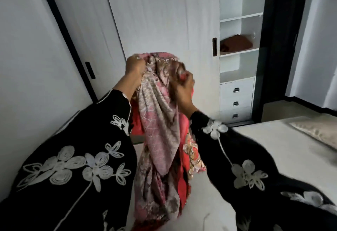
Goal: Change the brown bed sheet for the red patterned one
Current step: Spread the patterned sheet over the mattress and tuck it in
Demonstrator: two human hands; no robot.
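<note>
I have the red patterned sheet [160, 121] bunched up and hanging in front of me, both hands at its top. My left hand [135, 66] has its fingers [138, 61] closed on a gathered edge at the upper left of the bundle; my right hand [182, 88] is pinching the cloth a little lower and to the right, fingers curled shut into the folds. The sheet's long axis runs straight down from the hands, its tail reaching the bare mattress [264, 139] near the corner closest to me. So the cloth lies below and between my hands, and neither hand is clearly nearer to it; both are touching it.

The coming move, as I judge it, turns on finding an edge and drawing the hands apart so the sheet opens over the bed, which stretches off to my right. A pillow [317, 132] lies toward the far right edge of the bed and may be in the way of the spread. The brown sheet [235, 43] appears folded on a wardrobe shelf [238, 52], well apart. My wide sleeves [73, 167] hang close to the cloth and could snag.
</note>
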